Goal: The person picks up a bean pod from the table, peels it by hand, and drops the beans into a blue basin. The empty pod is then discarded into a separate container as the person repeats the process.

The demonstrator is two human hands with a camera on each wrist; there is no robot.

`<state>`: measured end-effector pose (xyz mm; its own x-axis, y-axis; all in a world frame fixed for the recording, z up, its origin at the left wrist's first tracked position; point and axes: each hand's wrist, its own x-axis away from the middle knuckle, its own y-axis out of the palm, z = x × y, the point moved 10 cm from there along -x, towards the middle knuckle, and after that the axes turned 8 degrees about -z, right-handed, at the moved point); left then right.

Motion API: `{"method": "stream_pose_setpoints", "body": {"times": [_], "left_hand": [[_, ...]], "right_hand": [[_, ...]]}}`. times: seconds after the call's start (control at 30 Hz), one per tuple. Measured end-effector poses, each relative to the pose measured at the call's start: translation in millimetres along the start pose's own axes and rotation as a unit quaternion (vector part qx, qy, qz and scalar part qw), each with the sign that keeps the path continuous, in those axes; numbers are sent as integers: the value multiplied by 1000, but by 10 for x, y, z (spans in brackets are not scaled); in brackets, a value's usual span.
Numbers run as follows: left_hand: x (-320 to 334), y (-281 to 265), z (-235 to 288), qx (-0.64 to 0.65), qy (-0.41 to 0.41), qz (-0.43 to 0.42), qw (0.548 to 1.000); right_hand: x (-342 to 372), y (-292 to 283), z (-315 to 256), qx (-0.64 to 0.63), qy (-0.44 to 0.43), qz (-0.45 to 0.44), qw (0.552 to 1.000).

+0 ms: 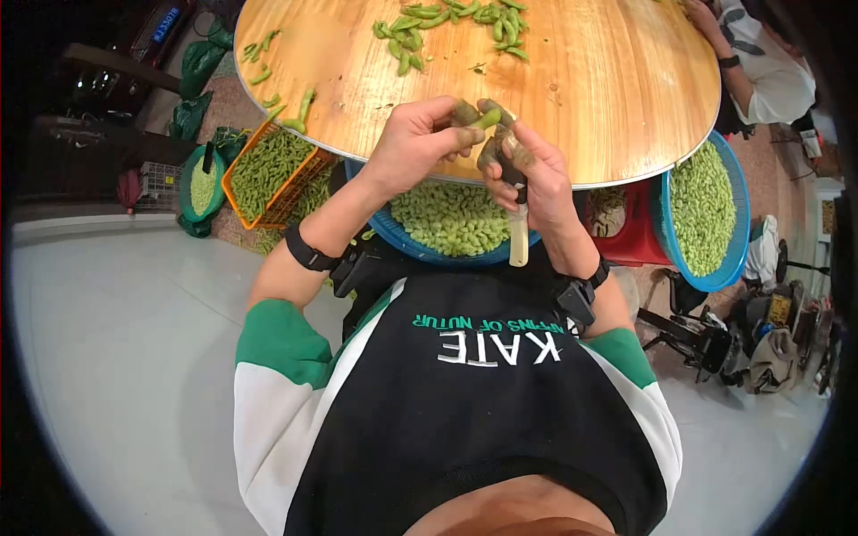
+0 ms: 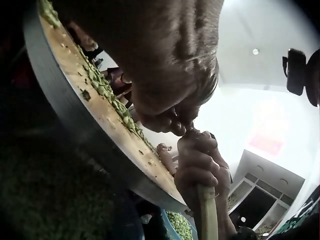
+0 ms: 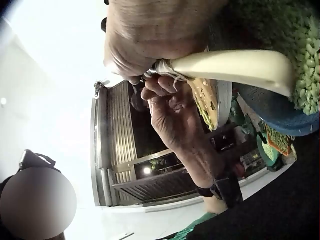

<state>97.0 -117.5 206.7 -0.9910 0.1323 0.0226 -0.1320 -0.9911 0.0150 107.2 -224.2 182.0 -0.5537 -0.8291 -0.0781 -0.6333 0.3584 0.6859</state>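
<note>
Between thumb and fingers my left hand (image 1: 424, 138) pinches a green pod (image 1: 487, 119) above the table's near edge. My right hand (image 1: 536, 174), close beside it, curls round a tool with a pale handle (image 1: 518, 239), the handle pointing down toward my body. The right fingertips meet the pod's other side. In the right wrist view the pale handle (image 3: 235, 67) sticks out from under the right hand (image 3: 155, 35), with the left hand (image 3: 180, 125) beyond. The tool's working end is hidden. Below the hands stands a blue basket of shelled beans (image 1: 451, 219).
Pods (image 1: 402, 40) lie on the round wooden table (image 1: 608, 89). An orange crate of pods (image 1: 268, 174) and a green basin (image 1: 204, 183) stand left. A blue basket (image 1: 737, 241) and red stool (image 1: 617, 241) stand right. Another person (image 1: 769, 71) sits at the far right.
</note>
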Motion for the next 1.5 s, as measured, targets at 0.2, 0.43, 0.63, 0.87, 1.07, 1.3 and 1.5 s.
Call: {"method": "stream_pose_setpoints", "body": {"times": [0.2,0.43,0.63,0.87,1.07,1.3,1.5], "left_hand": [[17,-52,16,-38,89,24,995],[-6,108,-305,268,-87,-69,957],[95,114,293,-348,182,28,919],[153,110,363,-264,164,25,950],[150,175,-213,156,-98,-82,980],[144,207,-34,-122,1,-23,992],[241,347,245,-306,103,-1,947]], "right_hand": [[8,-5,11,44,-20,33,998],[43,18,60,-33,12,2,999],[77,-131,202,-114,54,61,990],[78,-43,216,-126,49,47,990],[129,16,88,-15,19,51,998],[190,-95,-208,341,-89,123,928],[288,134,-534,579,-209,144,775]]}}
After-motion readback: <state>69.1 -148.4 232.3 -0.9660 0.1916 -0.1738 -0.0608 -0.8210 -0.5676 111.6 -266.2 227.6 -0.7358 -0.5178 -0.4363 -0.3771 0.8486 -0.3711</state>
